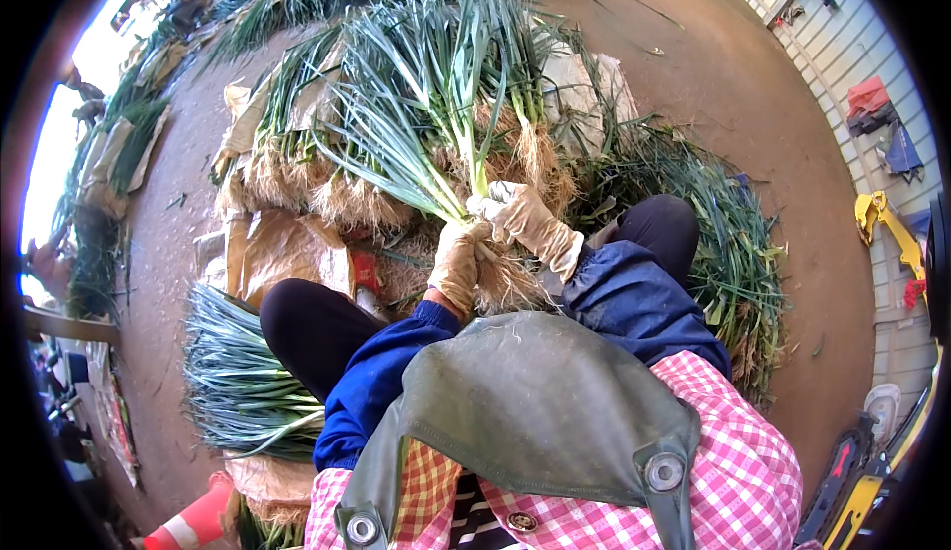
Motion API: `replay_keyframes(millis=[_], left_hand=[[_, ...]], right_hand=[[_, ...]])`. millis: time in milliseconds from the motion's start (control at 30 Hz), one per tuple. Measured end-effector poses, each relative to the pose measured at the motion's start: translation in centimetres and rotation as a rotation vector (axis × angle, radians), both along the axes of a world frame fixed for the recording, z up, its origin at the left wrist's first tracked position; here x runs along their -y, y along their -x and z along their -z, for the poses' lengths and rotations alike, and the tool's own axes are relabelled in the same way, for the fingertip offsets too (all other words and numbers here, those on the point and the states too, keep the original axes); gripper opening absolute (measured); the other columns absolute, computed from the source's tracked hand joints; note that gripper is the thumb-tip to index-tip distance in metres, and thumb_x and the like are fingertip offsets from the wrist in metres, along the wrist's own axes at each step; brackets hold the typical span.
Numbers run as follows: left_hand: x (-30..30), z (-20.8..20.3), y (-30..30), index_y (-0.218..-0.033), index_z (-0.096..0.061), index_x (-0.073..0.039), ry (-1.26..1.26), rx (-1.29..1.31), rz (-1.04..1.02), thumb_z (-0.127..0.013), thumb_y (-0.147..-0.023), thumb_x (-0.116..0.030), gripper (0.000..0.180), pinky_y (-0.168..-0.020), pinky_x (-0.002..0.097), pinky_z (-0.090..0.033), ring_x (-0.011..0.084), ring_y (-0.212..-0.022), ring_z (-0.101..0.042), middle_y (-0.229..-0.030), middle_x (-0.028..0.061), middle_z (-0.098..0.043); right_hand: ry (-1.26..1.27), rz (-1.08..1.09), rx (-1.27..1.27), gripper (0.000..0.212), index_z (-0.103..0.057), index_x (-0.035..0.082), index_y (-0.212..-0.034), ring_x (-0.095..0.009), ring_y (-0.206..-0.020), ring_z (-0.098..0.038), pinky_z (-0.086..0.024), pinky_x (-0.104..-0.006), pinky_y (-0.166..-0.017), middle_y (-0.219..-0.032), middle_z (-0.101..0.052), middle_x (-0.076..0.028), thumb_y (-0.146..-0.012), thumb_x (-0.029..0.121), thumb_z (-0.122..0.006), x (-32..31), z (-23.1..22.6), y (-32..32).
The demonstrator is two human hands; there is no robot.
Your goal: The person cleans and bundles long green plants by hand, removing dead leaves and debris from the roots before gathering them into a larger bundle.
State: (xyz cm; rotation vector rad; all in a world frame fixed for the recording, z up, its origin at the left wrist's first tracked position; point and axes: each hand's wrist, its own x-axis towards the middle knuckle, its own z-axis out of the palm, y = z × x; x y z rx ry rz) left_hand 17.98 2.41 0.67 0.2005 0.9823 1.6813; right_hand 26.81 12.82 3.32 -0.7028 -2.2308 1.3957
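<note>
A gloved bunch of hands meets in the middle: my left hand [456, 263] is closed round the white lower stems of a bunch of green onions [396, 154]. Pale roots [507, 280] hang out beneath, toward my lap. My right hand [532, 221], gloved too, pinches a taller green onion stalk [466, 104] by its white base, just right of the left hand. The long leaves point away from me and fan out over a heap of green onions [357, 205] whose root ends face me. Part of the bunch's base is hidden by my fingers.
Brown paper [292, 253] lies by my left knee. A neat stack of green onions [243, 372] is at my left, loose leaves [718, 243] at my right. An orange cone [193, 515] stands lower left; yellow equipment [892, 233] is far right.
</note>
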Motion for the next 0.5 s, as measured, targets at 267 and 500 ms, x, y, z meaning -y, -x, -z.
replay_keyframes(millis=[267, 500], left_hand=[[0.2, -1.0, 0.4, -0.096, -0.057, 0.001, 0.113, 0.052, 0.006, -0.056, -0.085, -0.007, 0.014, -0.050, 0.0303, -0.051, 0.0240, -0.056, -0.062, -0.077, 0.0130, -0.064], [-0.7, 0.4, 1.2, -0.099, -0.057, 0.002, -0.030, 0.250, -0.021, -0.053, -0.087, -0.003, 0.013, -0.057, 0.0313, -0.056, 0.0232, -0.064, -0.064, -0.081, 0.0116, -0.063]], right_hand=[[-0.152, 0.109, -0.134, 0.022, -0.063, -0.001, -0.099, -0.011, -0.076, -0.060, -0.049, -0.0284, -0.067, -0.084, -0.064, -0.004, -0.088, 0.017, -0.065, -0.4, -0.5, 0.3], [0.752, -0.101, -0.155, 0.023, -0.065, 0.002, -0.099, -0.009, -0.071, -0.058, -0.046, -0.0217, -0.064, -0.084, -0.063, -0.002, -0.091, 0.023, -0.059, -0.1, 0.1, 0.0]])
